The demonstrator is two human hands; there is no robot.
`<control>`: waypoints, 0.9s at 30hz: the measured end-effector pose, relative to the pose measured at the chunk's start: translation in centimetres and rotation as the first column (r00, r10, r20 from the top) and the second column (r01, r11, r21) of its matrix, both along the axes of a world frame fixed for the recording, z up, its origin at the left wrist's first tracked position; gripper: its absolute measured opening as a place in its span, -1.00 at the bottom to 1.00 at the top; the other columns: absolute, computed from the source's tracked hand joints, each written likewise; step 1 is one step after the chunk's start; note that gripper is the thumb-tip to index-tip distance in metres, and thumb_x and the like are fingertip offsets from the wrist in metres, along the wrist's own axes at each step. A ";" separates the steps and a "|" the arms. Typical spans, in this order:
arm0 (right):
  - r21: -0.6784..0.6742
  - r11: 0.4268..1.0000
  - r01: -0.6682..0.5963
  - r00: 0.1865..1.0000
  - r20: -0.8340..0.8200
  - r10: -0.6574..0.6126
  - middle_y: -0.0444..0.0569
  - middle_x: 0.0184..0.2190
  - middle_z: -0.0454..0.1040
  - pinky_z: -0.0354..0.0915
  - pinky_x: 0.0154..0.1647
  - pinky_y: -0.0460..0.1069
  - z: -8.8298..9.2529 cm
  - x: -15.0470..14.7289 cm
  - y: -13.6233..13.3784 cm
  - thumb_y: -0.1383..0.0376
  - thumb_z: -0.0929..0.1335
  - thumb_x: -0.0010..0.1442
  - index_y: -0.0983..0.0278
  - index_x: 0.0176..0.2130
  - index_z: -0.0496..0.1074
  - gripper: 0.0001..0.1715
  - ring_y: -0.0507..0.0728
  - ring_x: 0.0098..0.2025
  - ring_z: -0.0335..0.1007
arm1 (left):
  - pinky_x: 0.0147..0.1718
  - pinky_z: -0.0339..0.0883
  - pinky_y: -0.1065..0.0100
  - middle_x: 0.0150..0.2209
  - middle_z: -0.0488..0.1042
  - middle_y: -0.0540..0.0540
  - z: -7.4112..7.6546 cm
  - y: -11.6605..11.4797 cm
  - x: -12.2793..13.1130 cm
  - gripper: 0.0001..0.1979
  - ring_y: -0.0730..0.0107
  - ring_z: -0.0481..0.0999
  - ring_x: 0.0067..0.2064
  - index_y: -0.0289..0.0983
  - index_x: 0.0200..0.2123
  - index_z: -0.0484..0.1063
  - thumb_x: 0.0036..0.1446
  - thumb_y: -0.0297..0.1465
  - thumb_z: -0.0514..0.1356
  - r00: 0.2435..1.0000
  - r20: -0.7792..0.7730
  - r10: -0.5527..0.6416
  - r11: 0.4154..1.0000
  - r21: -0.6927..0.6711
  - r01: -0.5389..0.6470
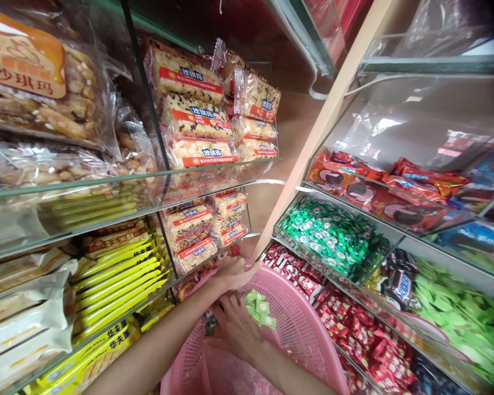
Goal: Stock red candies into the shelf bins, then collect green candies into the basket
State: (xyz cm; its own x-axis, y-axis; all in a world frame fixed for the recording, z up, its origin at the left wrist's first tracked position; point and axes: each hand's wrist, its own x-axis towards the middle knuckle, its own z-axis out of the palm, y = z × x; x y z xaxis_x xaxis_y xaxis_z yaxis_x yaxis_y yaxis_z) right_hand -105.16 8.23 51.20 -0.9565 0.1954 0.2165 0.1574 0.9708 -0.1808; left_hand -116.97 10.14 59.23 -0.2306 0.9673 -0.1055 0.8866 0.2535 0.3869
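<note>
A pink plastic basket (308,323) with perforated walls stands in front of me between the shelves. My left hand (233,274) is closed over its far rim, thumb pointing right, the other fingers mostly hidden. Inside the basket, below the left hand, is my right hand (236,318), its fingers bunched and bent downward; what they hold, if anything, is hidden. Several light green wrapped candies (259,308) lie right beside the right hand. Some darker small packets (211,323) show to the left of its fingers. A clear plastic bag (226,367) appears to line the near side.
Glass shelves on the left bear wrapped sachima bars (200,115) and yellow wafer packs (119,285). On the right, glass compartments hold green candies (329,236), red packets (362,329) and light green candies (456,312). A wooden post (313,142) separates the two sides.
</note>
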 end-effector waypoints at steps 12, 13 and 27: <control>0.074 0.995 0.063 0.998 -0.010 -0.062 0.08 0.07 0.24 0.05 0.11 0.23 -0.9 0.0 0.3 -0.05 0.31 0.07 0.23 0.07 0.22 -0.34 0.27 0.10 0.10 | -0.11 0.24 0.15 -0.19 0.55 -0.27 0.4 -0.1 0.4 -0.15 0.00 0.47 -0.07 -0.23 -0.12 0.49 0.07 0.14 -0.40 1.000 0.006 -0.002 1.000 -0.009 0.002; 0.069 0.996 0.058 0.998 -0.015 -0.057 0.08 0.08 0.23 0.04 0.10 0.23 -0.9 0.0 0.3 -0.04 0.31 0.07 0.23 0.07 0.21 -0.34 0.28 0.10 0.09 | -0.12 0.24 0.14 -0.19 0.54 -0.28 0.5 -0.1 0.4 -0.15 -0.01 0.47 -0.07 -0.23 -0.13 0.49 0.07 0.14 -0.41 1.000 0.006 -0.003 1.000 -0.014 0.003; 0.141 0.990 0.007 0.998 0.066 -0.017 -0.03 -0.31 0.44 0.25 -0.20 0.04 9.4 2.5 3.2 0.18 0.22 0.23 0.25 -0.28 0.38 -0.77 0.14 -0.25 0.35 | -0.11 0.24 0.16 -0.19 0.55 -0.20 1.0 0.2 0.0 -0.16 0.04 0.48 -0.07 -0.14 -0.08 0.45 0.06 0.16 -0.43 1.000 0.027 -0.010 0.998 0.068 0.008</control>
